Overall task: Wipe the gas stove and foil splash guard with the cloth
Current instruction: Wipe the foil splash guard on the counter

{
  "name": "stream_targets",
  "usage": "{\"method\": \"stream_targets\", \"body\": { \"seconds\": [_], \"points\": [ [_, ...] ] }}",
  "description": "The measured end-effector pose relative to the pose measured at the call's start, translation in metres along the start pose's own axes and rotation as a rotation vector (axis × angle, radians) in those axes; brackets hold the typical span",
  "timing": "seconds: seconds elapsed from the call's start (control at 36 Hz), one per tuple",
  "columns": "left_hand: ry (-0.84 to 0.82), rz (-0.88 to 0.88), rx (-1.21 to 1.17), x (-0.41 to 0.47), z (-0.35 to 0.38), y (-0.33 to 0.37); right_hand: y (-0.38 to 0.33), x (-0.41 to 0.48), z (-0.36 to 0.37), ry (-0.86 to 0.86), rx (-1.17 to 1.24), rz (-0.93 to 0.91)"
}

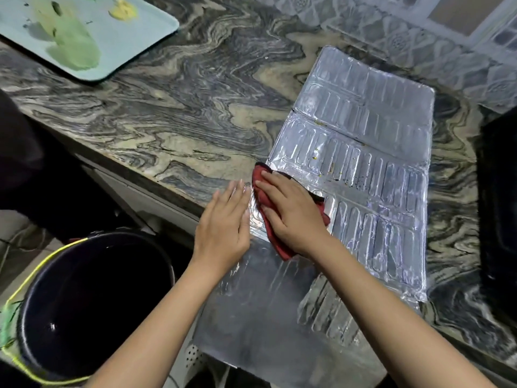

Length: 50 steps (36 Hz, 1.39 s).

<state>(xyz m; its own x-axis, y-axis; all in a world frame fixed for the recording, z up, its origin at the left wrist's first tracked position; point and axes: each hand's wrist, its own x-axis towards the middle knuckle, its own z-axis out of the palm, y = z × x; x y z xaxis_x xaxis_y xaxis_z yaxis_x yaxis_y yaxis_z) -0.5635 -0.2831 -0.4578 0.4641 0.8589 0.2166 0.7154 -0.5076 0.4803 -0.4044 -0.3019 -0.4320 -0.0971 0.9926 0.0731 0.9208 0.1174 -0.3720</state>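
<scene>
The foil splash guard [363, 169] lies flat on the marbled counter [181, 107], filling the centre and right of the frame, its near end overhanging the counter edge. The right hand [291, 211] presses a red cloth [265, 203] onto the foil's left edge, fingers spread flat over it. The left hand [223, 228] rests open, fingers together, just beside it. A dark bucket [92, 301] sits lower left, a pale tray [84, 32] upper left.

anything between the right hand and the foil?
Yes: the red cloth lies under the right hand, pressed flat on the foil splash guard. The head view shows it.
</scene>
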Motion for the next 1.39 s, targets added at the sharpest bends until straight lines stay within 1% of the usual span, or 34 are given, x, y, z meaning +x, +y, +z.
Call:
{"method": "stream_targets", "body": {
  "seconds": [0.14, 0.33, 0.42, 0.53, 0.61, 0.72, 0.83, 0.97, 1.17, 1.25, 1.39],
  "points": [
    [0.010, -0.015, 0.002, -0.001, 0.002, 0.001, 0.007, 0.019, 0.000, 0.002, -0.010, -0.053],
    [-0.052, -0.053, 0.003, -0.002, -0.003, 0.005, 0.040, 0.064, -0.008, 0.086, -0.050, 0.045],
    [-0.024, -0.100, 0.004, 0.001, -0.006, 0.010, 0.046, 0.077, -0.011, 0.125, -0.041, 0.070],
    [0.033, -0.182, 0.008, 0.023, -0.009, 0.026, 0.049, 0.081, -0.010, 0.146, -0.022, 0.045],
    [-0.001, -0.162, 0.028, 0.047, -0.002, 0.037, 0.053, 0.082, -0.008, 0.147, -0.017, 0.030],
    [-0.091, -0.159, 0.051, 0.060, 0.011, 0.046, 0.066, 0.089, -0.009, 0.140, 0.001, 0.016],
    [-0.158, -0.163, 0.088, 0.058, 0.018, 0.045, 0.080, 0.100, -0.019, 0.148, 0.010, 0.061],
    [-0.242, -0.096, 0.217, 0.061, 0.020, 0.042, 0.093, 0.107, -0.027, 0.154, -0.013, 0.147],
    [-0.256, -0.102, 0.253, 0.062, 0.020, 0.043, 0.117, 0.084, -0.036, 0.232, -0.029, 0.247],
    [-0.264, -0.108, 0.223, 0.062, 0.019, 0.043, 0.131, 0.066, -0.042, 0.269, -0.036, 0.316],
    [-0.254, -0.107, 0.199, 0.063, 0.021, 0.042, 0.151, 0.039, -0.053, 0.270, -0.062, 0.402]
  ]
}}
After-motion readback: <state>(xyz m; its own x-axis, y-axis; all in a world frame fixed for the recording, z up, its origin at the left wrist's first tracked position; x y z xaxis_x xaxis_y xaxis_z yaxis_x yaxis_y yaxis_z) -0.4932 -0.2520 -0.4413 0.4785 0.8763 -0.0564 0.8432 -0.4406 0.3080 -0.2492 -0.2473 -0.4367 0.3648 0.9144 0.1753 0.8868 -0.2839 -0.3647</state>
